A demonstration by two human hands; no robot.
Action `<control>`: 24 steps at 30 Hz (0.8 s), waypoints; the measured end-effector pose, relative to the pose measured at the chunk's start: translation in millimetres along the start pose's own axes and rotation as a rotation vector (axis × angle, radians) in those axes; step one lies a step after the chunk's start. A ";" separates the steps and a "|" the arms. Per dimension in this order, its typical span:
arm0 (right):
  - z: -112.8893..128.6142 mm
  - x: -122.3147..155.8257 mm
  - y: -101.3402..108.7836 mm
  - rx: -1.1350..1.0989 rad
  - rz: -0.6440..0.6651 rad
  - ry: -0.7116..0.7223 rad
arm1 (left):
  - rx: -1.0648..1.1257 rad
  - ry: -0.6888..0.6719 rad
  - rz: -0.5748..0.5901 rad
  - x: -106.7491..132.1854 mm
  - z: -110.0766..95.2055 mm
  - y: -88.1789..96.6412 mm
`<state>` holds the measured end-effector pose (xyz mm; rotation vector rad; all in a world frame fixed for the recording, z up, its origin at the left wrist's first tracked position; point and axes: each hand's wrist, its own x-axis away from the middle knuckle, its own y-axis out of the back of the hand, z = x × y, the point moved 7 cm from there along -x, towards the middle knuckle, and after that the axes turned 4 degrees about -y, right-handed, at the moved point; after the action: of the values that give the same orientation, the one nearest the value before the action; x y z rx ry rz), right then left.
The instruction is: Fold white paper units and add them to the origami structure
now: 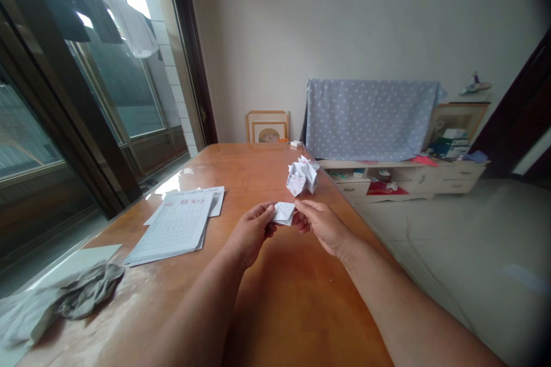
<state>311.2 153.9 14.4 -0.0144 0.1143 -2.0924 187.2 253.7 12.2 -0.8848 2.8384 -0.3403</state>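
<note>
A small folded piece of white paper with creases and faint print is held between both hands above the table. My left hand pinches its left edge, thumb on top. On the opposite side, my right hand grips the right corner between thumb and fingers; the other fingers curl beneath. Just beyond the hands, a cluster of folded paper pieces with printed lines stands on the table.
On the brown wooden table, a stack of printed sheets lies to the left. A crumpled grey cloth is at the near left. A small white box sits at the far end. A low white cabinet stands along the wall.
</note>
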 end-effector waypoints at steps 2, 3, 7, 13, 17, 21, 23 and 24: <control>0.2 0.6 0.2 0.013 -0.006 -0.002 | -0.024 -0.005 0.004 0.3 0.0 0.0; 0.2 0.8 0.6 0.023 -0.012 -0.006 | -0.041 -0.010 0.003 0.5 -0.2 0.4; -1.3 0.5 2.8 0.083 -0.040 -0.026 | -0.149 -0.050 -0.005 2.1 -5.0 1.5; 3.3 -2.9 4.9 0.208 -0.105 0.098 | -0.312 -0.143 -0.031 6.0 -18.4 -5.9; 10.9 -2.6 3.6 0.241 -0.111 0.204 | -0.368 -0.198 0.000 6.6 -19.4 -11.8; 9.8 -2.4 1.8 0.272 -0.075 0.198 | -0.421 -0.205 0.001 6.1 -16.6 -10.4; 9.3 -2.1 2.4 0.275 -0.079 0.200 | -0.418 -0.201 -0.005 6.6 -16.8 -9.7; 9.4 -1.9 2.9 0.273 -0.085 0.205 | -0.416 -0.198 -0.006 7.1 -17.3 -9.8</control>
<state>315.2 153.3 23.6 0.3657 -0.0500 -2.1743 183.2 244.7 30.9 -0.9333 2.7601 0.3346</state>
